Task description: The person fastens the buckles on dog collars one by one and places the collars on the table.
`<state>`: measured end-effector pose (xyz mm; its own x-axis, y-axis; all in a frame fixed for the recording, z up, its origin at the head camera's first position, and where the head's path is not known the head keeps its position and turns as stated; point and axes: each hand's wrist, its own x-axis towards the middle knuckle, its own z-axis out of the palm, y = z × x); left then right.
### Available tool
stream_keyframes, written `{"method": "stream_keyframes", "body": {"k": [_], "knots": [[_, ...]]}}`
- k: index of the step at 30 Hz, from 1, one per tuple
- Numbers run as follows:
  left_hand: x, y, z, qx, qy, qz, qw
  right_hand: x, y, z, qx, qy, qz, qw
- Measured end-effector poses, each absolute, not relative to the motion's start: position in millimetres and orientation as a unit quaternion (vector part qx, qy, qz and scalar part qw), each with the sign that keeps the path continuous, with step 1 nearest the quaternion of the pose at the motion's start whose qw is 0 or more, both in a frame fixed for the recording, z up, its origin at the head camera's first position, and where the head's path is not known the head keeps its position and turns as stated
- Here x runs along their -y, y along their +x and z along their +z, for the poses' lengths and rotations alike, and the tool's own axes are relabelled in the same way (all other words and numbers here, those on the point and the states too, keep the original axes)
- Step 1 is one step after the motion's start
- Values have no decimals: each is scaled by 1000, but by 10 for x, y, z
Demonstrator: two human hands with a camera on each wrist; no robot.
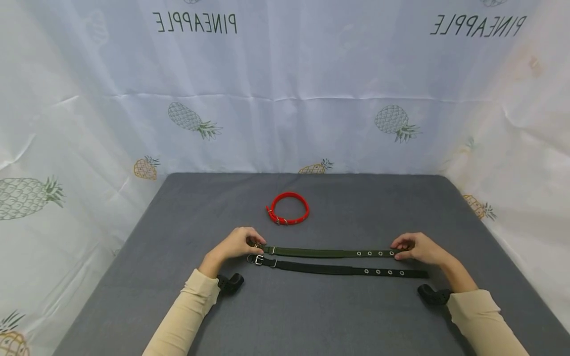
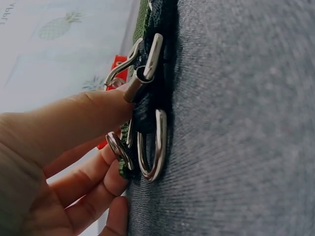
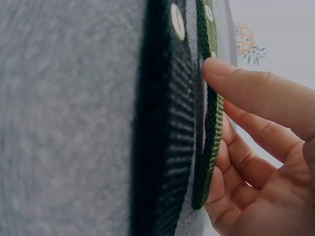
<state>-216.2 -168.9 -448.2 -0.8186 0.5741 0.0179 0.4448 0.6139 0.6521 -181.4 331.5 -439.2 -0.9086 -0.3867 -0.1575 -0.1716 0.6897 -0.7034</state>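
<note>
Just beyond the black collar (image 1: 316, 269), the green collar (image 1: 311, 253) is stretching straight, its long axis running left to right, its buckle end pointing left. The left hand (image 1: 236, 243) is pinching that end; the right hand (image 1: 420, 248) is gripping the eyelet end between thumb and fingers. Its ribbed webbing is showing round metal eyelets. Farther beyond the black collar, a red collar (image 1: 296, 221) is forming a ring.
</note>
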Motion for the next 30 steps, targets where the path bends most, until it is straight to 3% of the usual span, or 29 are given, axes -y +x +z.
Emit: {"method": "stream_keyframes", "body": {"k": [30], "knots": [[1783,-2237,-4364,-904,273,328,38,-3219,-1911,-4241,-930,-161,-307,120]]}}
